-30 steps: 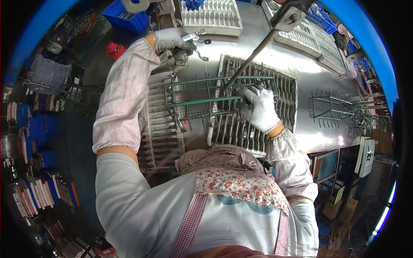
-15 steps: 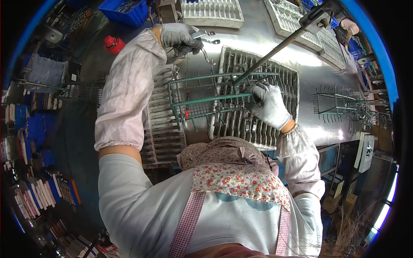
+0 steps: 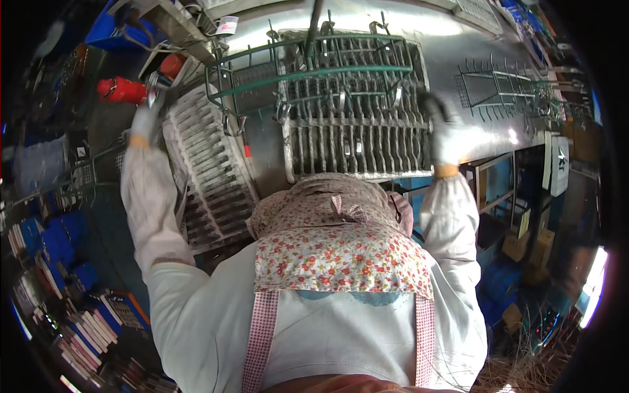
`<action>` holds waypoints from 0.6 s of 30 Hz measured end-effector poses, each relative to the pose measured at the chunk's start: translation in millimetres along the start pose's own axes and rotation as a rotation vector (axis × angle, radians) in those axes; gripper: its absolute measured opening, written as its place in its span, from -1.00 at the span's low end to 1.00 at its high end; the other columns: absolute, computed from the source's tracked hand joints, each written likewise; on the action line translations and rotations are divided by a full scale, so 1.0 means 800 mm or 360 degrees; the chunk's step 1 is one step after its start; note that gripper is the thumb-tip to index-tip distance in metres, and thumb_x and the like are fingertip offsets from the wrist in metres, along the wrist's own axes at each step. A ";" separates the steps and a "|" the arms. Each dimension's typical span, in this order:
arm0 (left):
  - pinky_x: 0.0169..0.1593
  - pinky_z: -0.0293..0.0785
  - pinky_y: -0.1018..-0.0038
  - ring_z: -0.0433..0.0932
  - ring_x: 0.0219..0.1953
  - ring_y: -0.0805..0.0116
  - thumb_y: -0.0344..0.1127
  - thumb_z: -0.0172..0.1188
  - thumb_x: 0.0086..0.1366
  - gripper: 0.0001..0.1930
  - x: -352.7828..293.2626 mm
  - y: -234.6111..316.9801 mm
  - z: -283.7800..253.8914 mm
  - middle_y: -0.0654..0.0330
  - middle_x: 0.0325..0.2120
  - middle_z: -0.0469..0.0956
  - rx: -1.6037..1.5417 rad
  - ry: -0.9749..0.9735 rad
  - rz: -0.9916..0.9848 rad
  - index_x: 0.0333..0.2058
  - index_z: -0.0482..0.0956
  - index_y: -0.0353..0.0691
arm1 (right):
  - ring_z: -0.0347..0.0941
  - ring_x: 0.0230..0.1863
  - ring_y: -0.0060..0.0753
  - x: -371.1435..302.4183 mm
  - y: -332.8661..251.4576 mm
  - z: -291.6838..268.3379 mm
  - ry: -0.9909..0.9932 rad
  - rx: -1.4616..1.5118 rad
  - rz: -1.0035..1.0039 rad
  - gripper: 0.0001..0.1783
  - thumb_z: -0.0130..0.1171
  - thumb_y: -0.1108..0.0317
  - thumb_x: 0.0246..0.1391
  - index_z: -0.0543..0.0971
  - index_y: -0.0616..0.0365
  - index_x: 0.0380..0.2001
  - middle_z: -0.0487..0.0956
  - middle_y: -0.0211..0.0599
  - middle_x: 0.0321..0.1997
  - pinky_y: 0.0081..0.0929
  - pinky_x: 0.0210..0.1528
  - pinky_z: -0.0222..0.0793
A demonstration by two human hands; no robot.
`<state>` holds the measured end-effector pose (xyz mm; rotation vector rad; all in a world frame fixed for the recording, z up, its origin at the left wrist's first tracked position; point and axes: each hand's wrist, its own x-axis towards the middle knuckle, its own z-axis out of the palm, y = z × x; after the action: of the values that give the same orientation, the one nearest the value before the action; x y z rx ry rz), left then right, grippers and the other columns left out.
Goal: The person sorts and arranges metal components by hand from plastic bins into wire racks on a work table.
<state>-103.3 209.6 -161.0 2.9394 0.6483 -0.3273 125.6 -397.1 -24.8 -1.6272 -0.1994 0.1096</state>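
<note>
My left hand (image 3: 145, 123), gloved and smeared by motion, is beside a red bottle (image 3: 123, 90) at the far left. A small shiny piece shows at its fingertips, too blurred to name. My right hand (image 3: 447, 134), also gloved and blurred, is at the right edge of a slotted grey tray (image 3: 357, 122); its dark fingertips bend toward the tray, and whether they touch it I cannot tell. Above this tray stands a green wire rack (image 3: 252, 86) with several metal clips (image 3: 282, 109) hanging on it. A second slotted tray (image 3: 208, 171) lies aslant between my left hand and the rack.
A blue bin (image 3: 118, 29) stands at the back left, near another red container (image 3: 172, 65). Further green racks (image 3: 501, 88) stick out at the right. A metal rod (image 3: 314, 26) rises from the main rack. A shelf frame (image 3: 496, 190) sits below the right table edge.
My left hand has moved left and nearer to me, away from the rack and the metal clips it held. My right hand has left the rack and moved right. The rack appears farther off.
</note>
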 end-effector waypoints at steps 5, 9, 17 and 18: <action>-0.33 0.45 0.41 0.53 -0.39 0.38 0.10 0.07 0.22 -0.39 -0.126 0.145 0.117 0.02 -0.29 0.57 -0.1241 -0.0174 -0.0844 0.01 0.39 -0.36 | 0.57 -0.29 -0.23 -0.065 0.306 -0.103 -0.0401 -0.1422 0.0636 -0.71 0.21 0.19 -0.15 0.63 -0.05 -0.27 0.62 -0.18 -0.33 -0.42 -0.18 0.45; -0.09 0.42 0.54 0.54 -0.20 0.34 0.11 0.12 0.18 -0.38 -0.160 0.342 0.123 0.13 -0.20 0.56 -0.1885 -0.0896 -0.0770 -0.02 0.42 -0.37 | 0.52 -0.16 -0.11 -0.076 0.348 -0.040 -0.0461 -0.1642 0.0887 -0.59 0.28 0.12 -0.23 0.57 0.02 -0.24 0.59 -0.13 -0.25 -0.29 -0.11 0.43; -0.07 0.37 0.48 0.49 -0.20 0.28 0.30 -0.03 0.18 -0.24 -0.177 0.506 0.162 0.03 -0.27 0.54 -0.1997 -0.0745 -0.0718 -0.03 0.42 -0.41 | 0.56 -0.22 -0.26 -0.038 0.345 0.048 -0.0964 -0.2135 0.1215 -0.49 0.30 -0.07 -0.25 0.55 0.03 -0.26 0.60 -0.20 -0.27 -0.29 -0.20 0.47; -0.07 0.37 0.48 0.49 -0.20 0.28 0.30 -0.03 0.18 -0.24 -0.181 0.517 0.137 0.03 -0.27 0.54 -0.1991 -0.0701 -0.0742 -0.03 0.42 -0.41 | 0.51 -0.10 -0.12 -0.036 0.390 0.040 -0.0943 -0.1928 0.1230 -0.35 0.25 -0.15 -0.27 0.58 0.12 -0.18 0.58 -0.09 -0.17 -0.22 -0.04 0.40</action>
<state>-75.0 -238.9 -206.7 1.4691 0.9683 -0.3855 111.1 -389.2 -339.5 -2.7654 -0.0585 1.2726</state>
